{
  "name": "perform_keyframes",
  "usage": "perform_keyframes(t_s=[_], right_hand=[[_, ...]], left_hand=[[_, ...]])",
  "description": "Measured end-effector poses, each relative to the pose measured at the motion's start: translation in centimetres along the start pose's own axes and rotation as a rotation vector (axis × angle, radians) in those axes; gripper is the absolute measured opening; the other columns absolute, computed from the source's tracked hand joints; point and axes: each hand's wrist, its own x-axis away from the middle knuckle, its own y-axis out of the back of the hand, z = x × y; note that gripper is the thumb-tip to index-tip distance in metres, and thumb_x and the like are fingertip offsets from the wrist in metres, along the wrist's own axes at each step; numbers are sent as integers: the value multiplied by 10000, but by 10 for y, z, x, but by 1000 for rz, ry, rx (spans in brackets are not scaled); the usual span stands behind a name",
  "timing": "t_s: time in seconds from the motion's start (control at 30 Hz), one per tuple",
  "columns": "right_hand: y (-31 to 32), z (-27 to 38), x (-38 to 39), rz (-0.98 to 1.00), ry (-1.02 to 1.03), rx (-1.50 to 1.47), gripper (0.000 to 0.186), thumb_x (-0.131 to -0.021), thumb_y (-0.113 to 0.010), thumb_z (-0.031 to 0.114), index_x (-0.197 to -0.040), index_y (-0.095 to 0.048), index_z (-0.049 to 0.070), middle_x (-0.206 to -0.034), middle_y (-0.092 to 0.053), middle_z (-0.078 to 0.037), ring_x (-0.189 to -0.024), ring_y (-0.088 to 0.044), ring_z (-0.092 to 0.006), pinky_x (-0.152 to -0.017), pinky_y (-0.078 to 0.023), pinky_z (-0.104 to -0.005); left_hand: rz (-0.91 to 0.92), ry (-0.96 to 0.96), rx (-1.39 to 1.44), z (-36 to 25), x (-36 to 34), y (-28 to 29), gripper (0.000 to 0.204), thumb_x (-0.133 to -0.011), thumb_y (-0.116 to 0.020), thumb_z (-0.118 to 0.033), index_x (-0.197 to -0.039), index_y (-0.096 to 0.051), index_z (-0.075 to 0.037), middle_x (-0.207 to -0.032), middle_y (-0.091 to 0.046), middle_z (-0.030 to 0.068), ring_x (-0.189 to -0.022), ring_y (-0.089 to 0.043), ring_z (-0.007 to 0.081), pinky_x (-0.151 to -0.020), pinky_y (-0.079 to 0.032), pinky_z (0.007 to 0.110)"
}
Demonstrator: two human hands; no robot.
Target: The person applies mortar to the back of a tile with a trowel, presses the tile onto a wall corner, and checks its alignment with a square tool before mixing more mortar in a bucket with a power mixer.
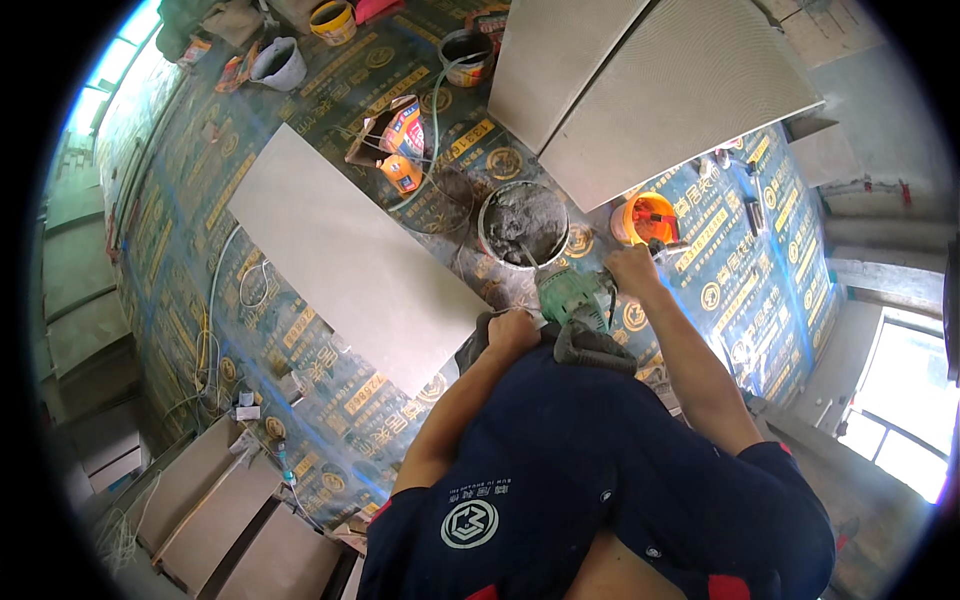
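A green hand-held power mixer (575, 298) is in front of my waist, its black rear end close to my dark blue shirt. Its metal shaft runs down into a bucket (483, 225) full of wet grey mortar (525, 222), and the paddle is hidden in the mix. My left hand (513, 333) is closed around a grip on the mixer's left side. On the opposite side, my right hand (633, 270) is wrapped around the other grip. Just past that hand stands an orange bucket (628, 222) with tools inside.
A long pale tile (350, 260) lies on the printed floor covering to the left. Two large boards (680, 100) lie at the far right. Beyond the mortar stand an opened bag (402, 145), a dark bucket (468, 58) and a hose (434, 130). Several slabs (220, 495) sit at the lower left.
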Motion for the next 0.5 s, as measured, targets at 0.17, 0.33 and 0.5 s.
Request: perform_keyframes(t_s=[0.17, 0.33, 0.5], right_hand=[[3, -1, -5, -18, 35, 63, 57, -679, -611, 159, -730, -636, 151, -718, -637, -37, -766, -636, -212, -714, -412, -392], [-2, -4, -9, -47, 59, 45, 53, -694, -603, 155, -740, -629, 147, -725, -634, -28, -762, -633, -209, -725, -400, -389], [-11, -2, -18, -85, 92, 32, 26, -701, -594, 158, -702, -619, 158, -711, -625, -12, -767, -624, -196, -738, -388, -388]], left_hand=[[6, -6, -18, -1, 0, -1, 270, -747, -527, -232, -856, -666, -28, -911, -660, 199, -863, -648, 338, -762, -505, 430], [46, 14, 8, -1, -2, -6, 274, -753, -530, -239, -860, -665, -26, -919, -658, 200, -865, -647, 340, -767, -502, 430], [50, 36, 32, 4, 1, -18, 296, -774, -548, -297, -867, -670, -43, -913, -661, 190, -848, -646, 347, -759, -502, 441]])
